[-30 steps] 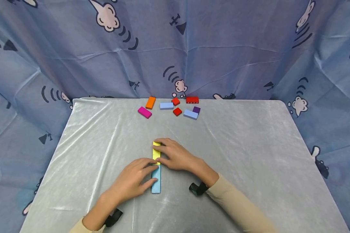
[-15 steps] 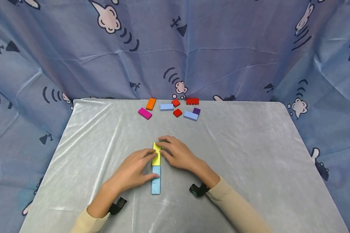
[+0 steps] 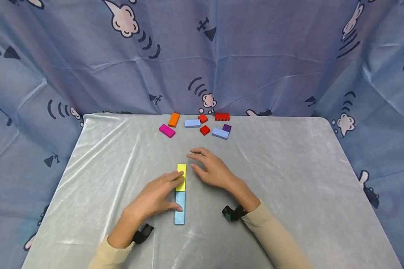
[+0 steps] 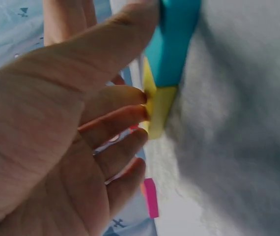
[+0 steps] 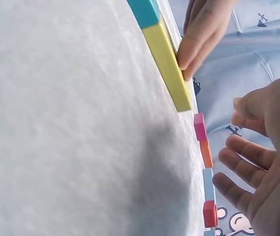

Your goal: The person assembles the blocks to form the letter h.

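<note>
A yellow block [image 3: 181, 167] and a sky-blue block [image 3: 180, 218] lie end to end in a line on the grey cloth, the yellow one farther away. My left hand [image 3: 155, 195] reaches in from the left. Its fingertips touch the yellow block, while the thumb lies over the blue one. In the left wrist view these fingers are extended, not wrapped round either piece. Right of the yellow block's far end, my right hand [image 3: 213, 170] hovers with loosely spread fingers and holds nothing. The right wrist view shows a gap between that hand and the yellow block [image 5: 167, 64].
At the table's far edge lie an orange block [image 3: 174, 119], a magenta block [image 3: 167, 130], two light blue blocks, a purple block [image 3: 227, 127] and red pieces, including a longer red block [image 3: 222, 117]. A patterned blue curtain [image 3: 266, 56] hangs behind and at both sides.
My right hand has let go of the yellow block and moved away, rightward and farther from me. The left hand's fingers have slid forward from the joint onto the yellow block.
</note>
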Available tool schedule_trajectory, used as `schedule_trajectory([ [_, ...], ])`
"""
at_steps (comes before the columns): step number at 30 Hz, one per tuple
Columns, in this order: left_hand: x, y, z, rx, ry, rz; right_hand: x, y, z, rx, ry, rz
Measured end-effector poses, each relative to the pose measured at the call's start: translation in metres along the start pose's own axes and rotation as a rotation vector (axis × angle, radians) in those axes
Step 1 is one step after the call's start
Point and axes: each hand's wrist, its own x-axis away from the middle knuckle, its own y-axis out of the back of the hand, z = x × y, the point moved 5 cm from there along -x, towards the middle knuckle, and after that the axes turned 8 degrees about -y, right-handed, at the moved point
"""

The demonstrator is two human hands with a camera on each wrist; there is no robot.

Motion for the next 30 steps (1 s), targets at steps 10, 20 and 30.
schedule_trajectory([
  [10,-0.005,0.001,-0.005,0.038,0.047,0.034,-0.007,0.011,-0.005,0.003,-0.025,0.011],
  [20,-0.004,0.0,-0.003,0.082,0.073,0.054,-0.033,0.011,0.002,0.012,0.027,0.024],
  [30,-0.001,-0.001,0.0,0.09,0.076,0.065,-0.074,0.003,0.011,0.083,0.072,0.081],
])
